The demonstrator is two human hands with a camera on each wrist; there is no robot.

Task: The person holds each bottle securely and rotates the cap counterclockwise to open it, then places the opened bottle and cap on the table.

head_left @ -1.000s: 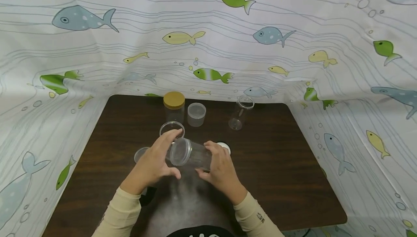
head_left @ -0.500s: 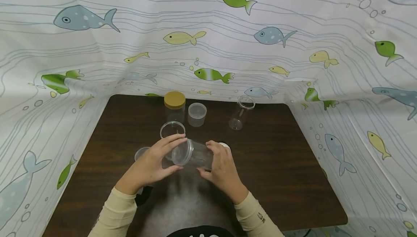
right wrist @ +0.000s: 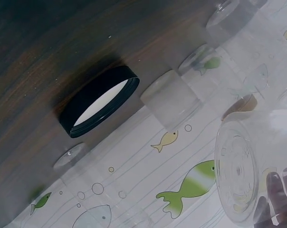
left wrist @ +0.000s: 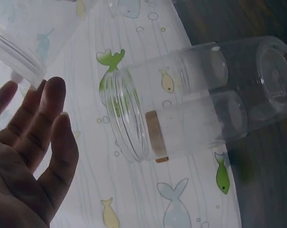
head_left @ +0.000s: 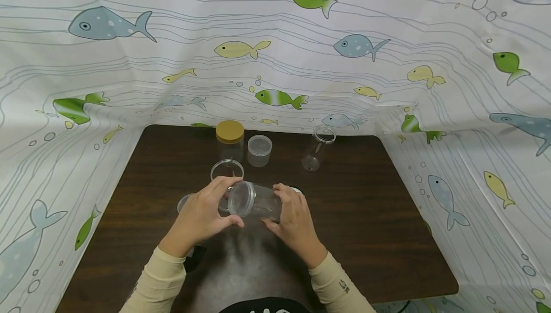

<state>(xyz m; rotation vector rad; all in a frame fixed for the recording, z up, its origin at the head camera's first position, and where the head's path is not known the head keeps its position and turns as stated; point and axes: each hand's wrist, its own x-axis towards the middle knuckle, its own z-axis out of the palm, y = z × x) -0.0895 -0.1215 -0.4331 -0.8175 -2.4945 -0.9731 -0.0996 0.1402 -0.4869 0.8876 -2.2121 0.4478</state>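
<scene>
A clear jar point(head_left: 266, 203) with a clear lid point(head_left: 242, 199) on its end lies tilted sideways between both hands, above the table. My right hand point(head_left: 295, 219) holds its base end, thumb below and fingers above. My left hand point(head_left: 200, 212) spans the lid, thumb under it and fingers over its top edge. In the left wrist view, the left fingertips meet the jar's ridged rim point(left wrist: 20, 54). The right wrist view shows the jar's round base point(right wrist: 237, 171) above the right fingers. Behind the left hand stands an open clear jar point(left wrist: 196, 99) with a threaded neck.
At the back are a yellow-lidded jar point(head_left: 230, 140), a small lidded tub point(head_left: 259, 151) and a tall clear jar point(head_left: 317, 150). A black lid point(right wrist: 98, 102) with a white liner lies behind the right hand. A clear round rim point(head_left: 183, 203) shows left of the left hand.
The left hand has gone from spread wide around the lid to closing on it, and its wrist has swung out left and back. The right hand has hardly moved.
</scene>
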